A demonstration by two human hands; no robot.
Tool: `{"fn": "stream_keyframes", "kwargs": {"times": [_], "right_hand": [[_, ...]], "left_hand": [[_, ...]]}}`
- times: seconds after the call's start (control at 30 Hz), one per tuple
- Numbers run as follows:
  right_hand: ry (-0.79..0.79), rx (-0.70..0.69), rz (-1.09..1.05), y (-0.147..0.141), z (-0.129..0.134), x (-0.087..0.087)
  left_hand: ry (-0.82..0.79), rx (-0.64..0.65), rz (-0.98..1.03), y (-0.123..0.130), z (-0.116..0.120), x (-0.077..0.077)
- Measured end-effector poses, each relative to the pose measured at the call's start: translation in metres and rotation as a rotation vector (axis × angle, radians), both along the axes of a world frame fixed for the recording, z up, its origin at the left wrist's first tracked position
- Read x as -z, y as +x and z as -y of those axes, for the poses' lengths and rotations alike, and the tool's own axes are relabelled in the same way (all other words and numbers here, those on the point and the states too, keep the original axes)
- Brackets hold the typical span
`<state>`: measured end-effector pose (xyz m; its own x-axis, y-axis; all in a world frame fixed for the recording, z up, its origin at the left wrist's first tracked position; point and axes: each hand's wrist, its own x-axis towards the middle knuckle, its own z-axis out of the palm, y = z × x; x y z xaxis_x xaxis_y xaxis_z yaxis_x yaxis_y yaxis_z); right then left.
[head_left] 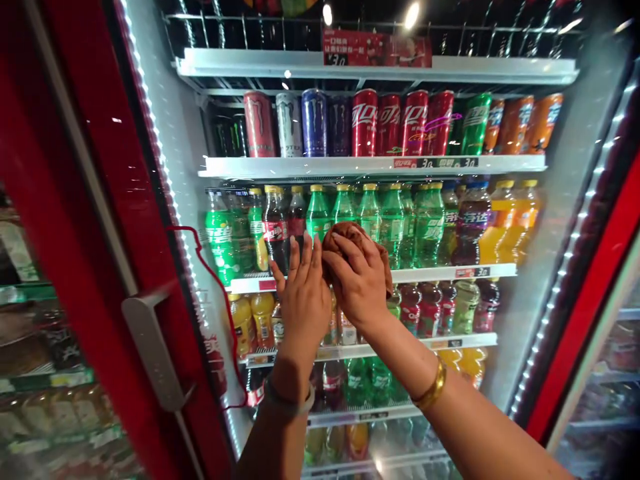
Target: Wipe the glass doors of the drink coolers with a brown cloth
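Observation:
My left hand (303,287) is open, its fingers stretched upward, and it appears to lie flat on the clear glass front of a drinks cooler. Close beside it, my right hand (357,277) is closed over a bunched brown cloth (387,270) and seems to press it to the glass. Part of the cloth is hidden under my fingers. Behind both hands, at the same height, are green soda bottles (370,213) with yellow caps and dark cola bottles (275,217) on a shelf.
A grey door handle (157,353) juts out on the red frame (85,167) at left. Red and other coloured cans (365,123) line an upper shelf; juice bottles (263,317) stand lower. LED strips light both sides. Another stocked cooler (45,360) is at far left.

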<state>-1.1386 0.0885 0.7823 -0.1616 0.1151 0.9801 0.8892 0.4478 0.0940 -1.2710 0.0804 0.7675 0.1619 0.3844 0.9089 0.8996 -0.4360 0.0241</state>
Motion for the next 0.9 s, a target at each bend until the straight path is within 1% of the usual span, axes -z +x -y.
{"fn": "stream_keyframes", "kwargs": {"times": [0.03,0.1,0.17,0.23,0.3,0.37,0.4,0.47,0.57,0.63,0.67,0.7,0.77,0.83,0.9], "right_hand": [[-0.022,-0.017,0.028,-0.006,-0.002,-0.003],[-0.029,-0.037,0.069,-0.013,-0.006,-0.008],[0.005,-0.014,0.052,-0.017,-0.008,-0.004],[0.064,0.040,-0.037,-0.024,-0.008,0.012],[0.119,0.075,-0.123,-0.037,-0.007,0.034],[0.169,0.049,-0.120,-0.053,-0.008,0.050],[0.191,0.028,-0.088,-0.060,-0.010,0.052],[0.218,-0.006,-0.006,-0.067,-0.013,0.047],[0.211,-0.040,0.053,-0.067,-0.016,0.025],[0.195,-0.046,0.017,-0.068,-0.014,0.018],[0.182,-0.042,-0.026,-0.071,-0.012,0.019],[0.160,-0.039,-0.076,-0.076,-0.010,0.024],[0.099,-0.055,-0.158,-0.092,-0.003,0.041],[0.030,-0.100,-0.184,-0.114,0.005,0.060],[-0.014,-0.142,-0.184,-0.138,0.011,0.073]], "left_hand": [[-0.008,-0.006,-0.012,-0.012,-0.001,0.004],[-0.015,-0.022,-0.026,-0.030,-0.003,0.006],[-0.015,-0.034,-0.033,-0.043,-0.006,0.004],[-0.014,-0.029,-0.047,-0.052,-0.010,0.003],[-0.017,0.000,-0.079,-0.058,-0.013,0.004],[-0.011,0.044,-0.094,-0.063,-0.017,0.007],[-0.007,0.072,-0.093,-0.066,-0.018,0.009],[-0.007,0.131,-0.086,-0.071,-0.020,0.012],[-0.025,0.189,-0.115,-0.081,-0.019,0.009],[-0.039,0.201,-0.163,-0.089,-0.014,0.005],[-0.053,0.206,-0.190,-0.094,-0.012,0.003],[-0.073,0.213,-0.210,-0.099,-0.009,0.002],[-0.121,0.235,-0.233,-0.111,-0.003,0.003],[-0.160,0.260,-0.234,-0.126,0.002,0.010],[-0.184,0.276,-0.219,-0.145,0.007,0.018]]}}
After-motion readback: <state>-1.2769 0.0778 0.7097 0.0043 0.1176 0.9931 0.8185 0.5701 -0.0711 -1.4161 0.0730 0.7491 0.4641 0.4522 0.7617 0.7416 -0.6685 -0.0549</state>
